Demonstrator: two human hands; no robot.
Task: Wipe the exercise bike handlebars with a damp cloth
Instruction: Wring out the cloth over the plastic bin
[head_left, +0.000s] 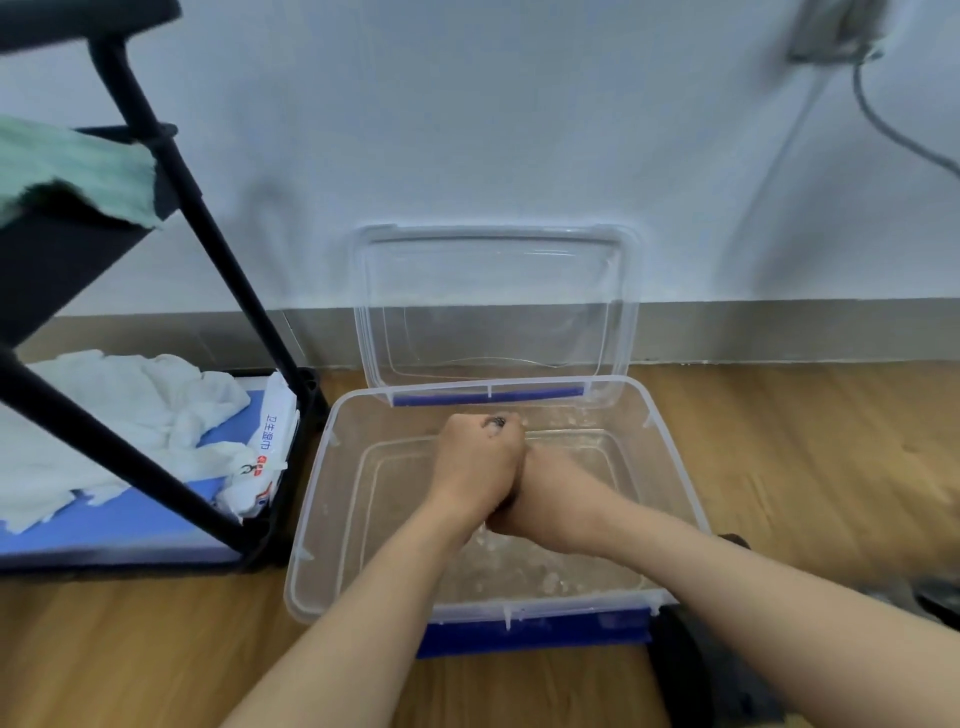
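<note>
Your left hand (475, 462) and right hand (550, 499) are clenched together over the clear tub (311, 519).
At far left a green cloth (78, 166) drapes the black frame (226, 249), with white rags (130, 405) and a wipes pack (267, 441) on the blue mat (104, 525) below. The tub holds shallow water, and its lid (493, 301) leans on the wall. Your left fist grips a dark cloth (497, 421), of which only a scrap shows. Your right hand's fingers curl beneath it, but you cannot tell what they hold.

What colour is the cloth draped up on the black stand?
The hanging cloth is pale mint green, seen best at the left of the head view.
</note>
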